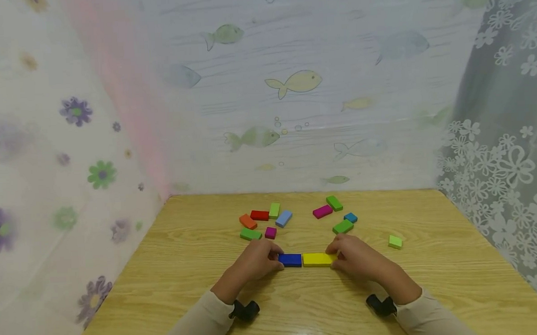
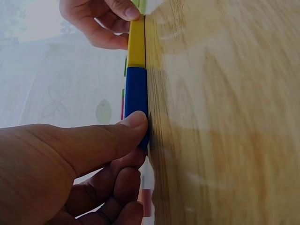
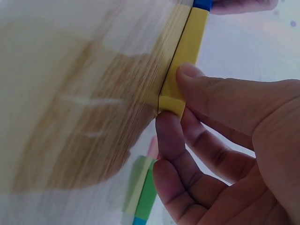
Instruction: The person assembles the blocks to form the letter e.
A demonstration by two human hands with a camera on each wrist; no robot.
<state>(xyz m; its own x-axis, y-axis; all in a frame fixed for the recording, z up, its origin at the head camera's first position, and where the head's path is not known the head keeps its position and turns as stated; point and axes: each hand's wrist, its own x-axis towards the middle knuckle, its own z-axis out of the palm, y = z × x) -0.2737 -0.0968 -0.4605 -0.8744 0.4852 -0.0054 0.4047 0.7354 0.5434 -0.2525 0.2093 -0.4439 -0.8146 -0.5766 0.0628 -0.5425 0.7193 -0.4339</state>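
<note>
A dark blue block (image 1: 290, 260) and a longer yellow block (image 1: 316, 260) lie end to end on the wooden table. In the head view a thin line parts them; both wrist views show their ends close together or touching. My left hand (image 1: 259, 260) pinches the blue block at its left end, thumb on the near side. With thumb and fingers, my right hand (image 1: 357, 257) holds the yellow block around its right end. Curled fingers partly cover the outer ends of both blocks.
Behind my left hand lie red (image 1: 259, 216), orange (image 1: 248, 221), light blue (image 1: 284, 219), green (image 1: 251, 234) and magenta (image 1: 270, 233) blocks. Farther right are more green (image 1: 343, 227), magenta (image 1: 322, 211) and blue (image 1: 350, 217) ones. A lime block (image 1: 395, 242) sits right of my right hand.
</note>
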